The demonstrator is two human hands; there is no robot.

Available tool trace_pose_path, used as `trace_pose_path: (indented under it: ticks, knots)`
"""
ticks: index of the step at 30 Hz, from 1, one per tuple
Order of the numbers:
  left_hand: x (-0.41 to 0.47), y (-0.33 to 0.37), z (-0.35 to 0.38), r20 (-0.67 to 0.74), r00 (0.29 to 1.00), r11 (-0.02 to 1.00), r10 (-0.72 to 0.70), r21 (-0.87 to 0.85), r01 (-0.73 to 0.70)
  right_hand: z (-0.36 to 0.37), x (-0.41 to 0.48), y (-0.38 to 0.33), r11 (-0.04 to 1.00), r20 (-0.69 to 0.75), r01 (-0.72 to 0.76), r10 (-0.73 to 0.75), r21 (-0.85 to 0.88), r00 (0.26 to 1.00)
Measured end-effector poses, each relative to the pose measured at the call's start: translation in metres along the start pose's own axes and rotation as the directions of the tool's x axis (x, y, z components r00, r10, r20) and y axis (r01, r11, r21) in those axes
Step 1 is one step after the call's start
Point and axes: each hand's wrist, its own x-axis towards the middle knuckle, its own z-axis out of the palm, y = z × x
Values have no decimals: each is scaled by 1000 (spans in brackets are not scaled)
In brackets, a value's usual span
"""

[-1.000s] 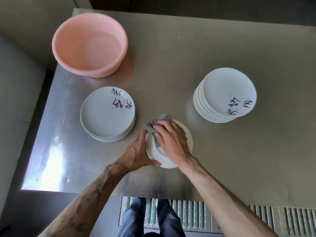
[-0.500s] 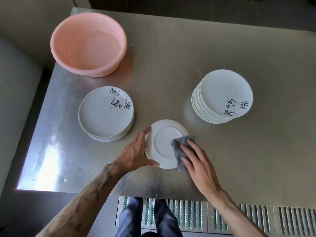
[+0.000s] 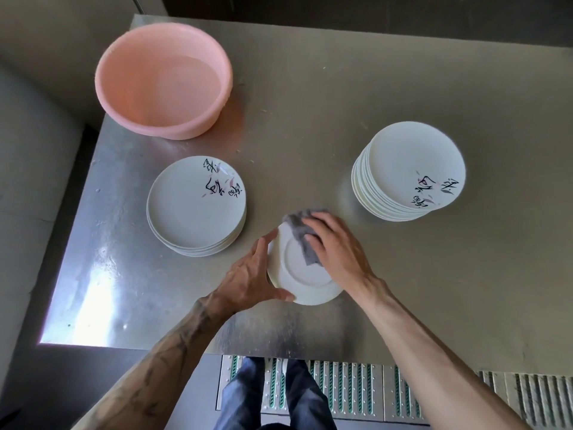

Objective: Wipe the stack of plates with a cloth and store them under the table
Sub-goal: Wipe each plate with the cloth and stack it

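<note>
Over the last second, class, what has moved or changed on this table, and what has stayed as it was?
The right hand swept the grey cloth from the upturned plate's near right edge, where it was half a second ago, back to its far rim. The left hand keeps holding the plate's left rim. The short stack, the tall stack and the pink basin stayed put.

we note black brush-style characters on the top plate of the left stack (image 3: 196, 201) and of the right stack (image 3: 409, 169); we cannot read them.
</note>
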Motion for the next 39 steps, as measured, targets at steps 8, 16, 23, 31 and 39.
trace_pose_path:
  ticks: [8,16,23,31,39]
  knots:
    - [0,-4,3,6,1000,1000,-30,0,30,3,-2,-6,1000,2,22,-22,-3,1000]
    - [-1,-3,5,-6,1000,999,-23,26,23,13,-113,-9,963,-192,-252,267,99,944]
    - [-3,0,0,27,999,999,-32,38,31,39,-100,-30,998,-151,-22,29,51,988]
    - [-2,2,2,0,999,999,-55,-3,55,4,-46,-4,992,-152,-106,96,-61,984]
    - [-7,8,-4,-9,990,951,-138,-282,130,-8,-69,-2,969,-230,-235,246,75,942]
